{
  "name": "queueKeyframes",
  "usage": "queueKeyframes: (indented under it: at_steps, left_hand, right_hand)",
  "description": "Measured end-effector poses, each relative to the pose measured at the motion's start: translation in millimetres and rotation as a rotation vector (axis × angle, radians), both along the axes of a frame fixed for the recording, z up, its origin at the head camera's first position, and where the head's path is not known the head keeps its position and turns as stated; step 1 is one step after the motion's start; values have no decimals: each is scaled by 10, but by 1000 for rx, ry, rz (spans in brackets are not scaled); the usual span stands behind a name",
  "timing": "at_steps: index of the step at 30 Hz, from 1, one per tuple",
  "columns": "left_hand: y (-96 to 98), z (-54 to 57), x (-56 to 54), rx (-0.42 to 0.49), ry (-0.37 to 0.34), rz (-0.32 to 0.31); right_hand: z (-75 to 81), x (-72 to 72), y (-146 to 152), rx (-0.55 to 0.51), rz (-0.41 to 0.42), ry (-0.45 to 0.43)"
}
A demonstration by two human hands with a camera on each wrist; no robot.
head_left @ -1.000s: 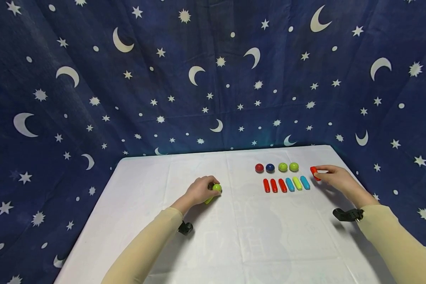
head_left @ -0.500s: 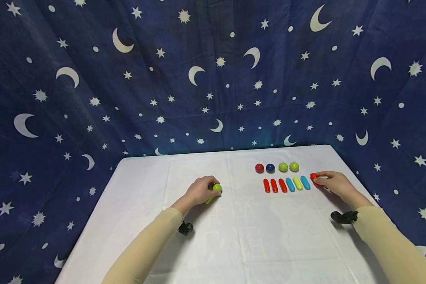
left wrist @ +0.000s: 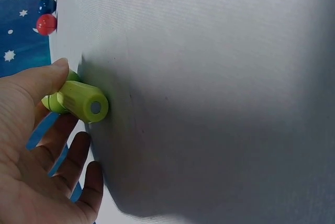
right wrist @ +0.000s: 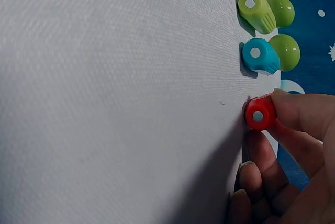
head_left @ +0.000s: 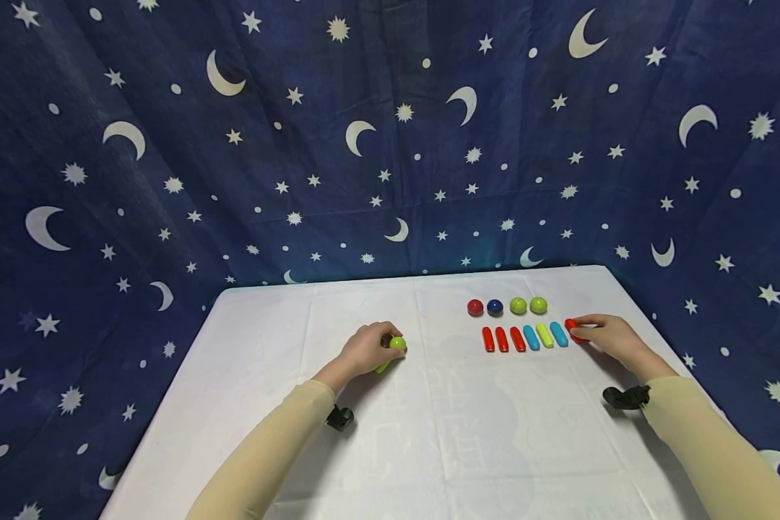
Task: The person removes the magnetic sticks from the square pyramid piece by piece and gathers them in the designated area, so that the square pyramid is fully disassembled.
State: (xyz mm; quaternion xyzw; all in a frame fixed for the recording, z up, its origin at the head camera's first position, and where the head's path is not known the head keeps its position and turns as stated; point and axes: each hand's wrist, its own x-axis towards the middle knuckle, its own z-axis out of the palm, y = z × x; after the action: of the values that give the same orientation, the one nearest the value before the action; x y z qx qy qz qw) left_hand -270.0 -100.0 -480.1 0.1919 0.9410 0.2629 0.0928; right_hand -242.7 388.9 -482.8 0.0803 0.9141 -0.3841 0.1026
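Left of the table's middle, my left hand [head_left: 366,348] pinches a yellow-green magnetic rod [left wrist: 78,100] between thumb and fingers, its grey round end facing the wrist camera. A green ball [head_left: 398,343] sits at the rod's far side, among the fingertips. At the right, my right hand [head_left: 614,339] pinches a red magnetic rod [right wrist: 260,113] low at the tabletop, beside the blue rod [head_left: 559,334] that ends the row. In that row lie red rods [head_left: 502,339], another blue rod [head_left: 531,338] and a yellow-green rod [head_left: 544,336], side by side.
Behind the rods stands a row of balls: a red ball [head_left: 475,308], a dark blue ball [head_left: 495,308] and two green balls [head_left: 518,306]. A white cloth covers the table [head_left: 468,433]. A dark blue star-and-moon curtain [head_left: 390,173] hangs beyond its back edge.
My right hand has brought the red rod down and slightly left, close to the end of the rod row. My left hand has stayed in place.
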Motion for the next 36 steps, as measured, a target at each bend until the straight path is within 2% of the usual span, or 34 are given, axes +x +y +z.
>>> queueKeyframes:
  at_steps: [21, 36]
  left_hand:
    - [1, 8, 12, 10, 9, -2]
    - [5, 5, 15, 9, 4, 4]
  right_hand:
    - [-30, -17, 8, -35, -26, -56]
    - [-15, -13, 19, -1, -37, -71]
